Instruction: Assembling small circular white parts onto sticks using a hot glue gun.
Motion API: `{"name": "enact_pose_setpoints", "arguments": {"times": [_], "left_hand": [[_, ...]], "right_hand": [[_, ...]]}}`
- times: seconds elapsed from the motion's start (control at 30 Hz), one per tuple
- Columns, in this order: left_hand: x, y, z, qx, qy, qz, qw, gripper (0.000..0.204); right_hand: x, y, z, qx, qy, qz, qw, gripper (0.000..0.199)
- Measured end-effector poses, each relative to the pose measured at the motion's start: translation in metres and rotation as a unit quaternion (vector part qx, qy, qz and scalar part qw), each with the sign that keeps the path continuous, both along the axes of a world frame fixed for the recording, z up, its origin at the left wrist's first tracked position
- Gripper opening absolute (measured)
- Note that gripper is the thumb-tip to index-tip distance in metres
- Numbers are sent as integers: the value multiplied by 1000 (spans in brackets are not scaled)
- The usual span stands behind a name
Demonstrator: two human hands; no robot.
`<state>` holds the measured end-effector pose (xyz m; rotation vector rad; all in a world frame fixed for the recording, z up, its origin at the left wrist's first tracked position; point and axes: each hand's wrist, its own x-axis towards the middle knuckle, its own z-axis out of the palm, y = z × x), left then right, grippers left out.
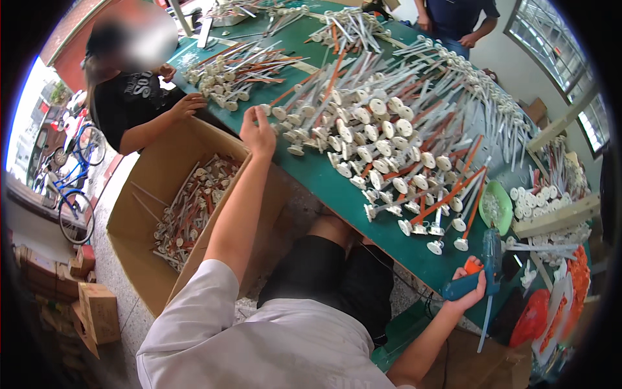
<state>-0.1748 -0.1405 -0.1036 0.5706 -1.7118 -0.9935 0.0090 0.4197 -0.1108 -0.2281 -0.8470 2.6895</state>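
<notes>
1. Brown corrugated cardboard forms one large open box (155, 188) standing on the floor at the left, partly filled with white round-footed sticks; a few smaller cardboard boxes (97, 311) are stacked at the lower left.
2. One co-worker in a black shirt sits beyond the box, a hand (188, 104) resting at the worktop's near edge.
3. The left hand (258, 133) is raised over that edge with fingers loosely curled and holding nothing, just beside the nearest white discs.
4. The green worktop (324, 178) runs diagonally; a bare strip is left along its near edge.
5. The pile of sticks (389, 142), too many to count, is of white and orange rods on flat white round bases, lying crossed and overlapping.
6. The right hand (468, 285) is closed around one blue glue gun (483, 266) with an orange trigger, at the worktop's lower right corner.
7. One green bowl (497, 207) sits just right of the pile, holding small pale pieces.
8. Orange plastic parts (551, 311) crowd the far right.
</notes>
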Motion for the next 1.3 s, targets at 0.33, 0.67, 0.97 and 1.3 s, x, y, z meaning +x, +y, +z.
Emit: {"name": "enact_pose_setpoints", "arguments": {"times": [0.33,0.67,0.97,1.3], "left_hand": [[-6,-4,-21,-74,-19,-15,997,30],[-4,-32,-31,-77,-72,-54,993,38],[-4,-36,-36,-49,-51,-107,992,36],[9,-14,-24,-58,-89,-132,986,33]], "right_hand": [[8,-11,6,-9,-28,-48,998,26],[-1,-14,12,0,-13,-21,1000,24],[1,-16,10,5,-20,-21,1000,25],[0,-16,17,12,-49,-56,997,26]]}}
